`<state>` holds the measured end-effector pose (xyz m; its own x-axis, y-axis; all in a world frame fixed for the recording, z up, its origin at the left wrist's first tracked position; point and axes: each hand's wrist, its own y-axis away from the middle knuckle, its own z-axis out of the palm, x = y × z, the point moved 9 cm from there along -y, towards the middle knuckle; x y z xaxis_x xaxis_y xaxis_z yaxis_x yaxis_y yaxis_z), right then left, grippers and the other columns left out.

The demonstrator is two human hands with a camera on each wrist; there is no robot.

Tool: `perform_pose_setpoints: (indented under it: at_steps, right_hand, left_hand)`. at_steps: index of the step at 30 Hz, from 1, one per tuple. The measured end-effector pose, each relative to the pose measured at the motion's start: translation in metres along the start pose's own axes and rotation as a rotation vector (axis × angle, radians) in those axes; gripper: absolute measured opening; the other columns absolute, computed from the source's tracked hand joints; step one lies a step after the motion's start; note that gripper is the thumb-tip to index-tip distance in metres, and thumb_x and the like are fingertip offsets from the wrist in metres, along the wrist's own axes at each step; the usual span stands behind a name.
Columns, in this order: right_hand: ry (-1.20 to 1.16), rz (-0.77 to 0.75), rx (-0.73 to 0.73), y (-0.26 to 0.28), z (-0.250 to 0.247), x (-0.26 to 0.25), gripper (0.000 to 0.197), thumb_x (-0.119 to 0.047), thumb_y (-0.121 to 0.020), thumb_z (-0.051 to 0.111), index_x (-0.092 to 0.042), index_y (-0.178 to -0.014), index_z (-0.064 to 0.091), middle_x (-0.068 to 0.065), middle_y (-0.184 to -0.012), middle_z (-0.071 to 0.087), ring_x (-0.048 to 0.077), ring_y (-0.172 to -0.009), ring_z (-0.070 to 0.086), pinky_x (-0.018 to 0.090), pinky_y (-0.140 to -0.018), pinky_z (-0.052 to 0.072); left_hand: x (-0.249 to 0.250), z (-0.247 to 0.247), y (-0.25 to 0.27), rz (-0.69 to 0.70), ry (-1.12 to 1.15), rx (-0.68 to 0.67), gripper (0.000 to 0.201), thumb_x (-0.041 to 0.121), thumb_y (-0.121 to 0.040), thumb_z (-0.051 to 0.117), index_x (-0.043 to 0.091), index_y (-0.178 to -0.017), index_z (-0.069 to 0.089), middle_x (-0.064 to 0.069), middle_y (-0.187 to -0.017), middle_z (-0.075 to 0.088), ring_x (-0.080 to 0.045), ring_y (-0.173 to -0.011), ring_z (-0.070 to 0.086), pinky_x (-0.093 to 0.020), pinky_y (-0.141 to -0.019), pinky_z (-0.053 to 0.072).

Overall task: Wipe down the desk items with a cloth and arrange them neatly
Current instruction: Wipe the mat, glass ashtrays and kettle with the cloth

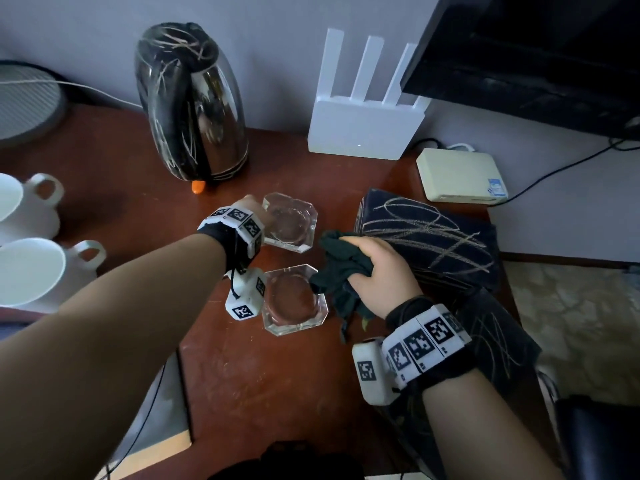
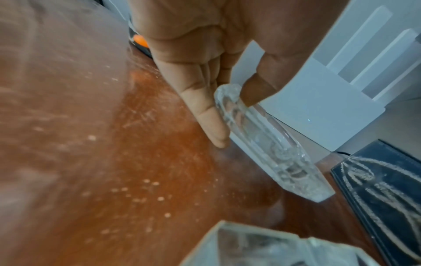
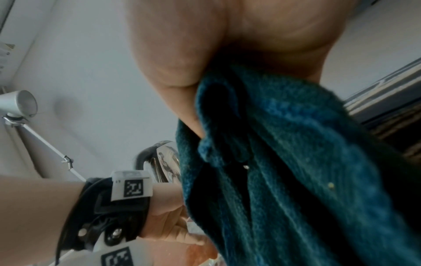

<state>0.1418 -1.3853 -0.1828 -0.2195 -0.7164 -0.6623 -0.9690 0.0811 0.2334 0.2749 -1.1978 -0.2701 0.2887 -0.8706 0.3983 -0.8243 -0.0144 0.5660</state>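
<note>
Clear, thick glass is what the left hand (image 1: pixel 254 211) has hold of: the far ashtray (image 1: pixel 292 223), pinched at its near rim between thumb (image 2: pixel 257 86) and fingers (image 2: pixel 205 111) and tipped up off the counter (image 1: pixel 263 382) — probably to offer its faces to the cloth. The right hand (image 1: pixel 375 271) is clenched round a bunched dark teal cloth (image 1: pixel 341 271), soft and ribbed in the wrist view, held just beside that ashtray, with loose folds hanging over the edge of the near ashtray (image 1: pixel 294 301). Both ashtrays are square with cut corners and a round well, heavy-looking and slick, which would explain the firm rim pinch. The red-brown counter is scuffed and speckled with pale spots. Behind stand a mirror-bright steel kettle (image 1: pixel 194 105), a matte white router (image 1: pixel 367 129) and, at the left, glossy white cups (image 1: pixel 41 268) — none yet lined up, as far as I can judge.
</note>
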Motion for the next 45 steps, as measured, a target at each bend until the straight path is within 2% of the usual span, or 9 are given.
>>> perform_pose_setpoints:
  at_steps: [4, 8, 11, 16, 28, 33, 38, 43, 45]
  right_hand:
    - [-0.011, -0.059, 0.004, 0.009, -0.002, -0.012, 0.051, 0.0, -0.081, 0.052, -0.021, -0.128, 0.054, -0.003, -0.13, 0.049, 0.012, -0.119, 0.047, 0.012, -0.095, 0.029]
    - [-0.035, -0.151, -0.013, 0.022, 0.002, -0.033, 0.051, 0.002, -0.082, 0.052, -0.019, -0.128, 0.053, -0.003, -0.128, 0.05, 0.009, -0.116, 0.046, 0.01, -0.094, 0.028]
    - [-0.059, -0.221, -0.015, 0.034, 0.009, -0.052, 0.051, 0.004, -0.08, 0.052, -0.017, -0.126, 0.055, -0.001, -0.126, 0.052, 0.003, -0.108, 0.045, 0.008, -0.092, 0.028]
    - [-0.041, -0.262, -0.021, 0.058, 0.034, -0.076, 0.052, 0.003, -0.08, 0.051, -0.019, -0.126, 0.055, -0.001, -0.126, 0.052, 0.011, -0.113, 0.048, 0.023, -0.101, 0.036]
    - [0.07, -0.14, -0.082, 0.129, 0.135, -0.107, 0.054, -0.002, -0.082, 0.05, -0.025, -0.13, 0.049, -0.003, -0.131, 0.052, 0.015, -0.119, 0.047, 0.02, -0.094, 0.036]
    - [0.129, 0.017, -0.073, 0.152, 0.153, -0.091, 0.065, -0.004, -0.082, 0.055, -0.026, -0.138, 0.033, 0.001, -0.141, 0.044, 0.022, -0.125, 0.045, 0.029, -0.096, 0.037]
    - [0.102, 0.058, 0.044, 0.161, 0.132, -0.078, 0.056, -0.004, -0.08, 0.055, -0.024, -0.131, 0.045, -0.001, -0.131, 0.052, 0.02, -0.118, 0.049, 0.03, -0.098, 0.04]
    - [0.108, 0.082, 0.128, 0.176, 0.102, -0.062, 0.054, -0.002, -0.08, 0.055, -0.021, -0.13, 0.047, 0.001, -0.13, 0.051, 0.02, -0.118, 0.048, 0.024, -0.095, 0.035]
    - [0.142, 0.098, 0.15, 0.182, 0.09, -0.051, 0.054, -0.003, -0.08, 0.055, -0.021, -0.131, 0.046, 0.001, -0.132, 0.049, 0.02, -0.118, 0.047, 0.024, -0.094, 0.034]
  left_hand:
    - [-0.022, -0.016, 0.027, 0.001, 0.102, 0.063, 0.038, 0.033, -0.082, 0.059, 0.009, -0.11, 0.05, -0.007, -0.087, 0.061, -0.026, -0.082, 0.063, -0.038, -0.078, 0.055]
    - [-0.052, -0.039, 0.069, 0.035, 0.22, 0.149, 0.025, 0.019, -0.081, 0.059, 0.011, -0.104, 0.053, -0.003, -0.077, 0.059, -0.018, -0.064, 0.058, -0.024, -0.052, 0.046]
    - [-0.084, -0.051, 0.108, 0.052, 0.331, 0.204, 0.023, 0.019, -0.083, 0.06, 0.017, -0.106, 0.052, 0.002, -0.075, 0.056, -0.017, -0.065, 0.058, -0.027, -0.057, 0.049]
    - [-0.14, -0.055, 0.162, 0.088, 0.42, 0.214, 0.023, 0.004, -0.082, 0.062, 0.013, -0.101, 0.052, -0.002, -0.082, 0.055, -0.011, -0.063, 0.053, -0.013, -0.042, 0.048]
    - [-0.255, -0.011, 0.212, 0.047, 0.392, 0.018, 0.031, 0.007, -0.086, 0.057, 0.006, -0.116, 0.05, -0.006, -0.1, 0.055, -0.024, -0.081, 0.061, -0.033, -0.066, 0.058]
    - [-0.261, 0.009, 0.217, 0.086, 0.292, -0.06, 0.041, 0.011, -0.083, 0.059, 0.009, -0.123, 0.048, -0.009, -0.113, 0.058, -0.026, -0.099, 0.06, -0.037, -0.081, 0.055]
    - [-0.24, 0.018, 0.22, 0.163, 0.258, -0.095, 0.038, 0.013, -0.082, 0.06, 0.011, -0.119, 0.05, -0.008, -0.113, 0.06, -0.023, -0.099, 0.059, -0.037, -0.085, 0.052]
    - [-0.201, 0.039, 0.226, 0.221, 0.29, -0.162, 0.037, 0.013, -0.085, 0.06, 0.011, -0.119, 0.047, -0.002, -0.097, 0.056, -0.013, -0.07, 0.058, -0.021, -0.054, 0.052]
    - [-0.187, 0.051, 0.23, 0.216, 0.312, -0.178, 0.036, 0.014, -0.084, 0.061, 0.01, -0.117, 0.048, -0.001, -0.089, 0.056, -0.014, -0.07, 0.059, -0.025, -0.059, 0.055]
